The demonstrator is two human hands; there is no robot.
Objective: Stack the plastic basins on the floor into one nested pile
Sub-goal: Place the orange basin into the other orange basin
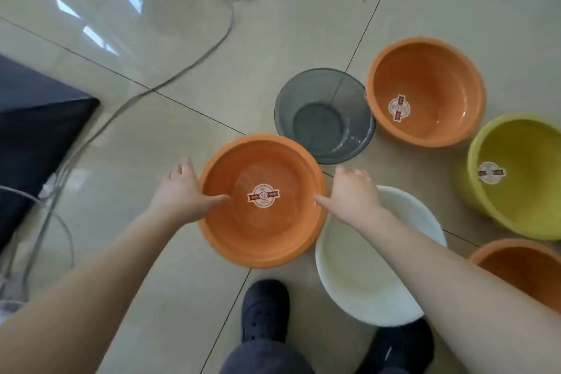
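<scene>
We look down on a tiled floor (pixel 273 48) carrying six basins, ordered here by apparent size; the yellow-green basin (pixel 522 206) stands at the right edge of view, upright, label on its inner wall; the white basin (pixel 364 282) sits nearest the feet, right of centre, its left rim tucked under the held basin; the shallow orange basin (pixel 267 234) is at centre, label on its inner base, rim overlapping the white basin's rim; whether it rests on the floor or is lifted, we cannot tell; the deep orange basin (pixel 431 118) stands further back to the right, label inside; the translucent grey basin (pixel 321 91) sits between the two, just beside the deep orange one; a third orange basin (pixel 522 270) shows only partly at the lower right edge.

Left hand (pixel 182 191): grip holding the shallow orange basin's left rim, thumb inside, fingers outside; right hand (pixel 352 194): grip holding its right rim likewise.

Grey cables (pixel 188 61) trail across the floor's left side; a dark mat (pixel 36 130) lies at the left edge; two dark shoes (pixel 265 310) stand at the bottom.
</scene>
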